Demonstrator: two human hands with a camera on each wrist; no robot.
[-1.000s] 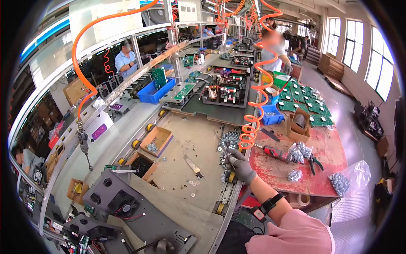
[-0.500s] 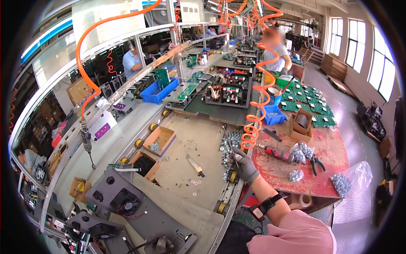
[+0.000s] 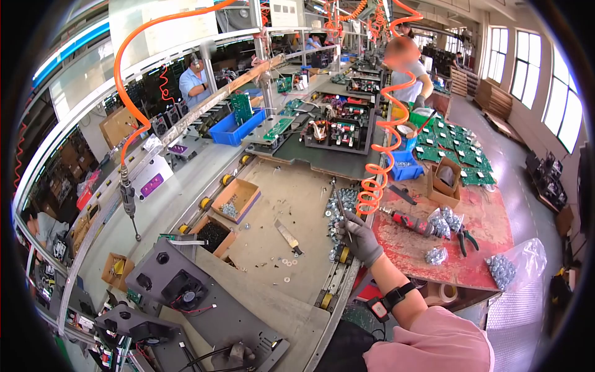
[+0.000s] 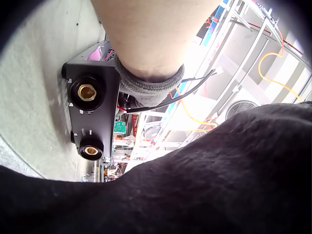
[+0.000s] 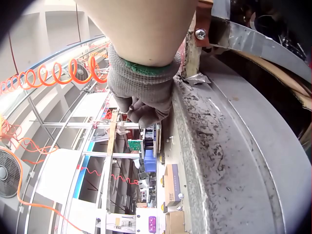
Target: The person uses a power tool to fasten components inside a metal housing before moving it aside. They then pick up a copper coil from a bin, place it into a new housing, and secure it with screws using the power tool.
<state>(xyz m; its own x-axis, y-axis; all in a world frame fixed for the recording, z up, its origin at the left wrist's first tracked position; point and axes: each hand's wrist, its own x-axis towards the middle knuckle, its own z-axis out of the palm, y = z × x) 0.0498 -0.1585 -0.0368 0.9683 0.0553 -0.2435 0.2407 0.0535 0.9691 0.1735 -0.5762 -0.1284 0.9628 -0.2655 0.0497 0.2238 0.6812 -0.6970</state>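
Note:
My right hand [image 3: 361,240], in a grey glove, pinches a slim metal rod-like tool [image 3: 342,209] with a small widened end. It points away over loose bolts and nuts [image 3: 334,230] along the bench's right rail. In the right wrist view the gloved fingers [image 5: 146,114] are curled. My gloved left hand [image 3: 238,354] is low in the head view, by a dark grey metal housing [image 3: 204,304] with a black fan [image 3: 185,290] and a black cable. Its fingers are mostly hidden. The left wrist view shows the housing [image 4: 97,122] beside the glove cuff, with two round black fittings.
Cardboard trays of screws [image 3: 237,199] and black fasteners [image 3: 214,235] sit left of a flat blade [image 3: 289,237]. An orange coiled hose [image 3: 387,133] hangs at right, near a red power tool [image 3: 412,223]. A driver [image 3: 129,201] hangs at left.
The head view has shifted slightly, so the scene sits further right. The tool in my right hand has swung more upright and reaches further forward. The left hand stays by the housing.

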